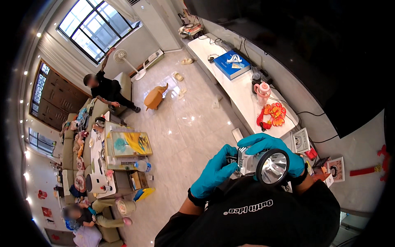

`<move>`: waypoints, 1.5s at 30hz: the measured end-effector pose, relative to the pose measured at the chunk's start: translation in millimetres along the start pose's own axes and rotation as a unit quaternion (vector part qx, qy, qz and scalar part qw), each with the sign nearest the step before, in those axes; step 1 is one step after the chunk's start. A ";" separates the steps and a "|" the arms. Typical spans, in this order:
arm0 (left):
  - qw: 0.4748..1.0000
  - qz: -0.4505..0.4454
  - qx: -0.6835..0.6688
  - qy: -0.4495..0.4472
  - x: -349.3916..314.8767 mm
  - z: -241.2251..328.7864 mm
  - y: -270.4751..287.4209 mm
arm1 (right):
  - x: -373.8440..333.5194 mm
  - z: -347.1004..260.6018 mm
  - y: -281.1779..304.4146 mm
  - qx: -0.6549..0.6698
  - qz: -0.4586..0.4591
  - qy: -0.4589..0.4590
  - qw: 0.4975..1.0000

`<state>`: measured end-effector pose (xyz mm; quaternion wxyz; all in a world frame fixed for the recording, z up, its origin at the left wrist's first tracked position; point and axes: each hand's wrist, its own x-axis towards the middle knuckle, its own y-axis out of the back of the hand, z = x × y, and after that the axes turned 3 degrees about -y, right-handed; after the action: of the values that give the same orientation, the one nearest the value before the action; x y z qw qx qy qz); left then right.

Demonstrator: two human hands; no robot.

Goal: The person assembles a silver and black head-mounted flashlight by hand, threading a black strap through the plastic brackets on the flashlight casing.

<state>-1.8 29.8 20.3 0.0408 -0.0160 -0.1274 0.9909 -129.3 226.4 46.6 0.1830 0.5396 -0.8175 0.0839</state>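
Observation:
In front of my chest I hold a large headlamp (273, 168) with a round reflector in a black rim and a silvery ribbed body. My left hand (214, 172), in a teal glove, is closed around the body's left side, where a bit of dark strap shows. The gloved right hand (269, 145) wraps over the top and right of the lamp, just behind the rim. Part of the lamp's back and some right-hand fingertips are hidden.
A long white cabinet (234, 92) at the right carries a blue box (231, 64), a pink bottle (262, 92) and red ornaments (273, 115). A brown animal-shaped stool (155, 97) stands on the tiled floor. Two people sit along the left, near a cluttered table.

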 end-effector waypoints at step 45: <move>0.993 0.071 -0.088 0.019 1.3 -7.4 -3.3 | -50.8 37.6 -15.5 0.098 0.119 -0.119 0.981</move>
<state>-2.6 35.0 14.0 -0.0284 -0.0475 -0.2117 0.9758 -105.1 250.8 -8.7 0.0192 0.4596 -0.8798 0.1195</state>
